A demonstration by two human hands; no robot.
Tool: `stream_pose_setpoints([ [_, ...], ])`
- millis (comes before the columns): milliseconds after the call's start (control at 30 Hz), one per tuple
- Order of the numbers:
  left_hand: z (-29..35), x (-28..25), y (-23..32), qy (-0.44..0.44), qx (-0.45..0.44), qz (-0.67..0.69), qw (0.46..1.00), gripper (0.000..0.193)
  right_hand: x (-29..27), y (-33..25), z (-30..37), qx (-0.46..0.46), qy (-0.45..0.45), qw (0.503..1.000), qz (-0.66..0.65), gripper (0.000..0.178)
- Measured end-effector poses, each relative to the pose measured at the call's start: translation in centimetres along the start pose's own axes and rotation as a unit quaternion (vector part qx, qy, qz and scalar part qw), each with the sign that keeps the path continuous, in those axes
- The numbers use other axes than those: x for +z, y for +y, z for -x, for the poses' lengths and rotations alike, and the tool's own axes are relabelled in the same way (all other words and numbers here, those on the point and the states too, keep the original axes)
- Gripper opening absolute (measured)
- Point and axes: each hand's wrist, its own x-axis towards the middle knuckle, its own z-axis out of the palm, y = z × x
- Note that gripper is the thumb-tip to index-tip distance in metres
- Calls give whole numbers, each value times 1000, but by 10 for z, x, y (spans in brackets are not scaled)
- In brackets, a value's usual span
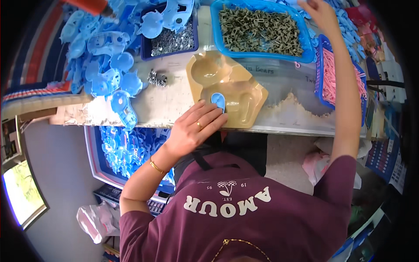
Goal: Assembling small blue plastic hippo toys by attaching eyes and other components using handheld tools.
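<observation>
A tan moulded fixture with rounded hollows lies at the table's near edge. In it rests a small blue oval plastic piece. My left hand lies over the fixture's near left side, its fingers stretched out and the fingertips touching or right beside the oval piece. My right arm reaches far forward on the right. My right hand is at the top edge, past the corner of a bright blue tray, close to a pile of blue plastic parts. Its visible fingers are apart; the tips are partly cut off.
The blue tray holds many grey-green clips. A dark blue tray holds small metal pieces, and a blue basket holds pink strips. Blue shell parts heap up at left, with an orange-red screwdriver-like tool above. Loose screws lie nearby.
</observation>
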Motion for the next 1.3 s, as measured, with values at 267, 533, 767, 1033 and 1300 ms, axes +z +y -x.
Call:
stream_pose_setpoints([
  [267,15,19,1,-4,17,-17,1000,36,5,-161,204,-289,-168,940,-67,18],
  [533,69,-7,0,111,-119,-124,979,44,26,-177,228,-334,-184,924,-24,19],
  [767,154,-42,-41,159,-356,-188,901,40,23,-192,220,-290,-179,937,-73,19],
  [1033,109,-79,-7,224,-194,-191,936,29,23,-228,225,-231,-203,931,-198,13],
  [1300,46,-22,57,145,-98,-40,984,40,58,-250,239,83,-359,773,-516,28],
])
